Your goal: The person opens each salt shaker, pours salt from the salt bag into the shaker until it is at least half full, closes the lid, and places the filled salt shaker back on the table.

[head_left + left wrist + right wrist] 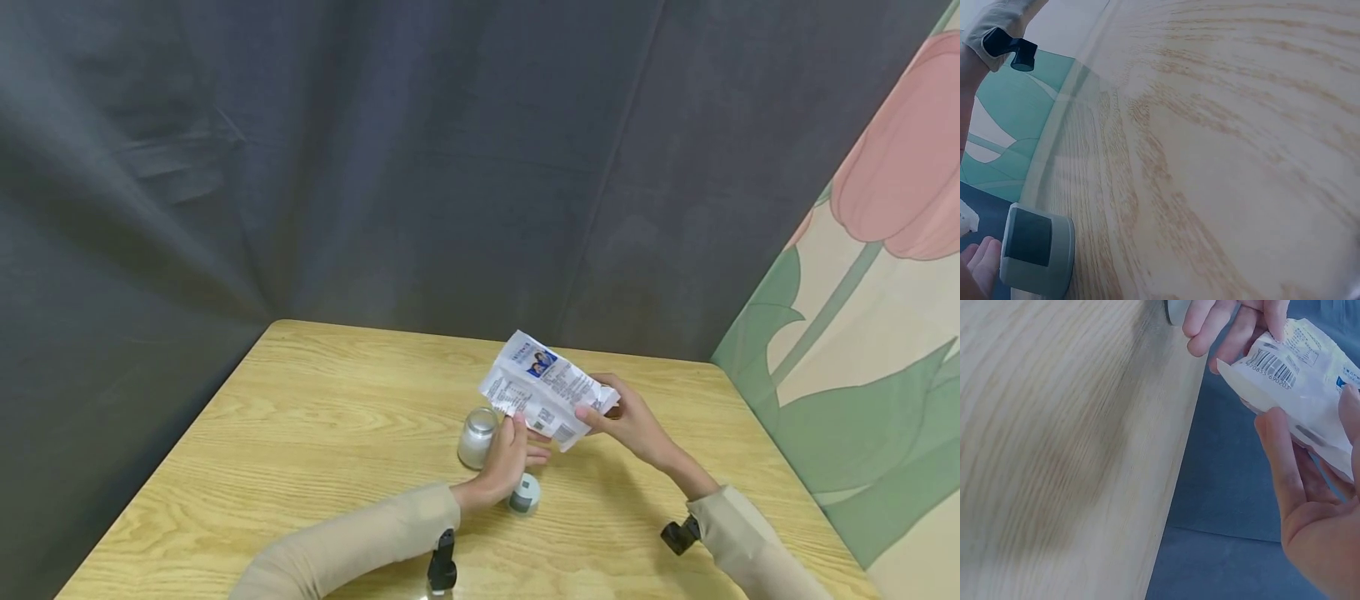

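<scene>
A white printed packet [555, 385] with a blue picture and a barcode is held tilted above the table by both hands. At its right end my right hand [633, 427] grips it, thumb over the printed face and fingers behind. My left hand [504, 465] pinches the lower edge with the thumb in front, its other fingers extending under the packet. Just left of that hand stands a glass jar [472, 448] with pale contents, partly covered by the hand. Below the left wrist sits a small round pale tub [525, 490] with a dark grey patch, also seen as a squat tub [1054, 256] in the left wrist view.
The wood-grain table [337, 425] stretches out around the hands. Behind it hangs a dark curtain [450, 183], and a wall with a tulip pattern [885, 333] runs along the right. Black wrist cameras sit on both sleeves.
</scene>
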The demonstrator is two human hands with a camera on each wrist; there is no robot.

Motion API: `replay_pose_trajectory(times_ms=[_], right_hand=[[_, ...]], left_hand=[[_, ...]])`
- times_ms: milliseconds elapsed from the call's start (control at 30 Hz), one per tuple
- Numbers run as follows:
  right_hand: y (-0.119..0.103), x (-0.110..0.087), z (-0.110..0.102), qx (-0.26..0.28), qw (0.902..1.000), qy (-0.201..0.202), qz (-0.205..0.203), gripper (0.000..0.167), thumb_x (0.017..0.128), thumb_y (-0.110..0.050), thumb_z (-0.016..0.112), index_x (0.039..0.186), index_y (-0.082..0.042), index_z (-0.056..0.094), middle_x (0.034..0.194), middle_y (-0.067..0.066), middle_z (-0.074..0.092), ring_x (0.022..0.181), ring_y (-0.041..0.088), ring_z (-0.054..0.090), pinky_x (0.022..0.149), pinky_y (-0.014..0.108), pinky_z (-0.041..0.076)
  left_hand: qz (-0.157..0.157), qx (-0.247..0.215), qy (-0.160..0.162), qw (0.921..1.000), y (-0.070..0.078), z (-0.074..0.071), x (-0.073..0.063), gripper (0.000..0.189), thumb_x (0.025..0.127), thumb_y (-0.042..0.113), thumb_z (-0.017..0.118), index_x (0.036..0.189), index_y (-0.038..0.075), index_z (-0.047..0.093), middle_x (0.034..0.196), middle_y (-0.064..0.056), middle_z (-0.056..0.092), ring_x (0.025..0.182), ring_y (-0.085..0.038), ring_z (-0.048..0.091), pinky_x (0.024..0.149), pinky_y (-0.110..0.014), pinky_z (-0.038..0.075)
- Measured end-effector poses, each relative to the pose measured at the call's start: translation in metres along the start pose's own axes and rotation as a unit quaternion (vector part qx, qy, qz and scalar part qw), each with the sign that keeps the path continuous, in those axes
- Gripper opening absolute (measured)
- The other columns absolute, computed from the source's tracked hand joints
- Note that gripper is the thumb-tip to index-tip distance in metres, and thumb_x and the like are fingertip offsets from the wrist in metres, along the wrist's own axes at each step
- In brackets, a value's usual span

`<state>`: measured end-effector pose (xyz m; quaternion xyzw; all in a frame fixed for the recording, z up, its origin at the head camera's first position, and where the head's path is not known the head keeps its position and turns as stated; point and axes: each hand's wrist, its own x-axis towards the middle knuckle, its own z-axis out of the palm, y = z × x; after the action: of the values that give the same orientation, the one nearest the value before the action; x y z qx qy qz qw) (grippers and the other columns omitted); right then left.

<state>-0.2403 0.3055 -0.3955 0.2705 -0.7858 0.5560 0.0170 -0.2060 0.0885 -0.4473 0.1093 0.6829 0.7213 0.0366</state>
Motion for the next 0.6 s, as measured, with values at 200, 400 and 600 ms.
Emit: replay_pose_trajectory(times_ms=[200,400,600], right_hand=[[0.0010,-0.0024,-0.0021,-0.002,0.9998,-0.017,0.004,0.057,0.086,0.004,0.074,0.135,0.008,0.045,0.110,0.027,0.060,0.084,0.018,0.069,0.064,0.040,0.062],[0.0048,-0.0070,-0.0036,-0.033,0.9989,-0.031,0.008,0.055,0.082,-0.001,0.081,0.128,0.004,0.052,0.106,0.016,0.065,0.082,0.016,0.067,0.064,0.029,0.059],[0.0052,-0.0066,-0.0056,-0.037,0.9986,-0.034,0.014,0.047,0.083,-0.002,0.079,0.124,0.005,0.056,0.099,0.013,0.068,0.079,0.014,0.066,0.063,0.027,0.058]], left_hand=[[0.002,0.005,-0.002,1.0000,0.0016,-0.0021,0.0000,0.041,0.112,0.024,0.020,0.126,-0.007,0.043,0.108,-0.026,0.063,0.090,-0.036,0.071,0.076,-0.034,0.061],[0.005,0.024,-0.007,0.9997,0.0035,-0.0028,-0.0005,0.042,0.112,0.024,0.021,0.133,-0.006,0.041,0.117,-0.024,0.062,0.096,-0.034,0.070,0.082,-0.034,0.060],[0.003,0.036,0.005,0.9993,0.0059,-0.0015,0.0031,0.042,0.112,0.026,0.022,0.129,-0.005,0.044,0.115,-0.021,0.063,0.097,-0.032,0.068,0.085,-0.034,0.059]])
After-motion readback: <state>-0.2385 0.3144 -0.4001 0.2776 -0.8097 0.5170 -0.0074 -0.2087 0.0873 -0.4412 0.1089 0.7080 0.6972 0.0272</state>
